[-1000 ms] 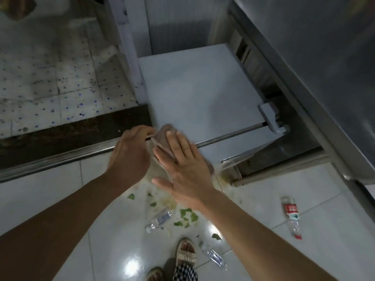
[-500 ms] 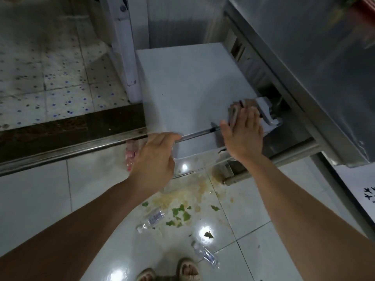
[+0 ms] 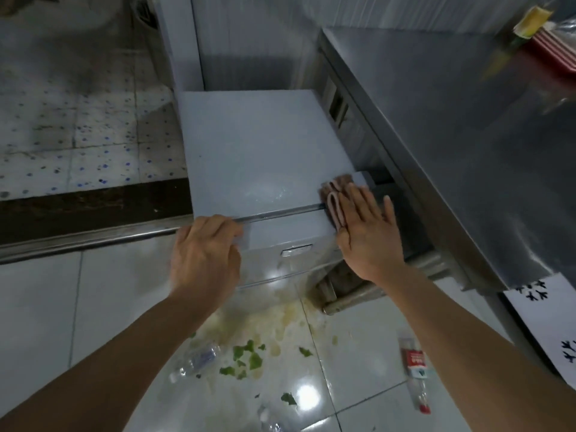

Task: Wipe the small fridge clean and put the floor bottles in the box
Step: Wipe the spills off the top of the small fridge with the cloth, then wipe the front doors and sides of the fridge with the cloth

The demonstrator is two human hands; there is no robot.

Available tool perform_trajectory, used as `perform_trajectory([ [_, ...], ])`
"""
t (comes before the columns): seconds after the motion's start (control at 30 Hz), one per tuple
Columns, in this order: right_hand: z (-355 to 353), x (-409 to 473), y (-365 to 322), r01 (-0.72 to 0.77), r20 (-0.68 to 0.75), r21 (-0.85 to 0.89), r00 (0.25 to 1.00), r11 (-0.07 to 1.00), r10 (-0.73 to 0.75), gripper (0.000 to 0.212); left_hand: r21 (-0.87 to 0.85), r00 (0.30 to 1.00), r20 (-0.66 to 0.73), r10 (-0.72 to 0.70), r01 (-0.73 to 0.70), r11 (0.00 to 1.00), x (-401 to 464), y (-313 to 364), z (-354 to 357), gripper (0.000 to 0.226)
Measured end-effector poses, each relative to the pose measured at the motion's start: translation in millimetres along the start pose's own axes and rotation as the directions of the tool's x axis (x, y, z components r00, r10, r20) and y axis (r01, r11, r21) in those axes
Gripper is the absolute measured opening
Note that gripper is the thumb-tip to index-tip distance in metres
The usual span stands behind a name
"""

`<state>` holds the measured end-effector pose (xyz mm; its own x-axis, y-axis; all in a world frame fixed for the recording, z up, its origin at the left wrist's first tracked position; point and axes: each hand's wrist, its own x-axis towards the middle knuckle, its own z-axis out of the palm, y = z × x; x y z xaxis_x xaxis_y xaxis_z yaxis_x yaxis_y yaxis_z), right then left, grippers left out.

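Wiping step in hand: right hand (image 3: 367, 235) flat, pressing cloth (image 3: 335, 194) on fridge (image 3: 249, 157) at 3 o'clock; left hand (image 3: 205, 254) curled over front edge; next, probably bottles (image 3: 194, 363) from floor (image 3: 40, 307).

Cloth (image 3: 335, 194) on fridge (image 3: 255, 157) top's right front corner; bottles (image 3: 414, 372) on floor (image 3: 40, 307) before it.

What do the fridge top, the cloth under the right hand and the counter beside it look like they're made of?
Fridge top: smooth painted metal or plastic, pale, with a soft sheen; which one is unclear. Cloth: soft folded fabric, pinkish brown, matte, pressed flat by the right hand. Counter: looks like brushed stainless steel, grey with blurry reflections.
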<state>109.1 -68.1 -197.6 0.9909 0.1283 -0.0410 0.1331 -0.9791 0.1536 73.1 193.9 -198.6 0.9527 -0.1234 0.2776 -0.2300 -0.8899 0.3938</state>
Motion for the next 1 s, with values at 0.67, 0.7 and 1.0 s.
perform_trajectory([
  [0.67, -5.4, 2.6, -125.3, 0.346, -0.354, 0.245, 0.902, 0.906, -0.249, 0.05, -0.145, 0.985, -0.127, -0.12, 0.102, 0.984, -46.5, -21.6, 3.6, 0.041],
  [0.7, -5.0, 2.7, -118.5, 0.355, -0.363, 0.194, 0.892, 0.915, -0.269, 0.05, -0.144, 0.985, -0.137, -0.108, 0.088, 0.986, -47.6, -23.2, 4.3, 0.042],
  [1.0, 35.1, -1.2, -9.4, 0.092, -0.481, 0.221, 0.876, 0.971, 0.027, 0.053, -0.195, 0.908, -0.417, -0.024, -0.063, 0.979, -54.4, -34.2, 32.8, 0.03],
])
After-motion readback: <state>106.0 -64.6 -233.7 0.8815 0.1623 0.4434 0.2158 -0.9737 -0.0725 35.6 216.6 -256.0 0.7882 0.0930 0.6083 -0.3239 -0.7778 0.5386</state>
